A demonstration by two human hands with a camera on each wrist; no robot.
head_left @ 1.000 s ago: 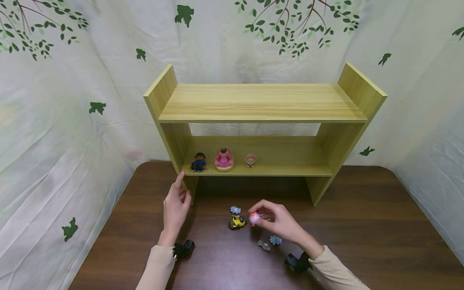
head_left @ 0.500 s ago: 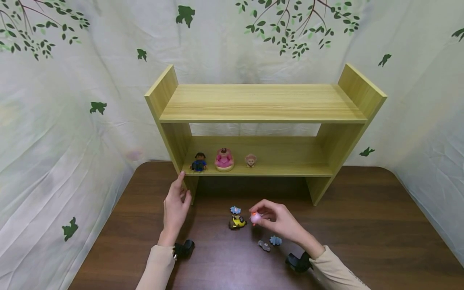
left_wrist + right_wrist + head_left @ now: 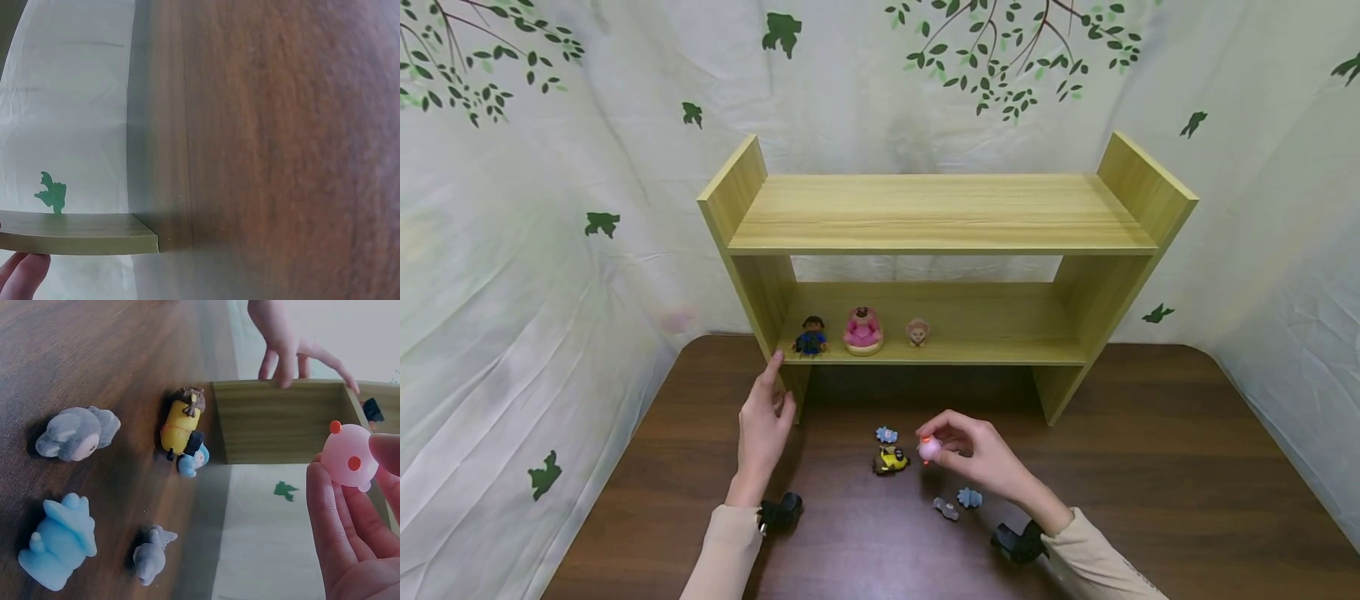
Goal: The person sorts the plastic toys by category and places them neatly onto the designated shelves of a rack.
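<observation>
My right hand pinches a small round pink toy figure with orange-red spots between thumb and fingers, just above the table. Left of it on the table lie a yellow-and-brown toy figure and a little blue toy. My left hand holds the front edge of the left side panel of a wooden shelf, index finger stretched up to the shelf board's corner. In the left wrist view, fingertips press the panel's outer face. The right wrist view shows that hand's thumb on the inner face.
On the lower board stand a dark-haired figure in blue, a pink bear and a small pink figure. Near my right wrist lie grey toys and a light-blue toy. A leaf-printed curtain surrounds the table.
My right hand has stayed almost in place, with the pink toy figure shifting only very slightly. My left hand has not visibly moved from the shelf.
</observation>
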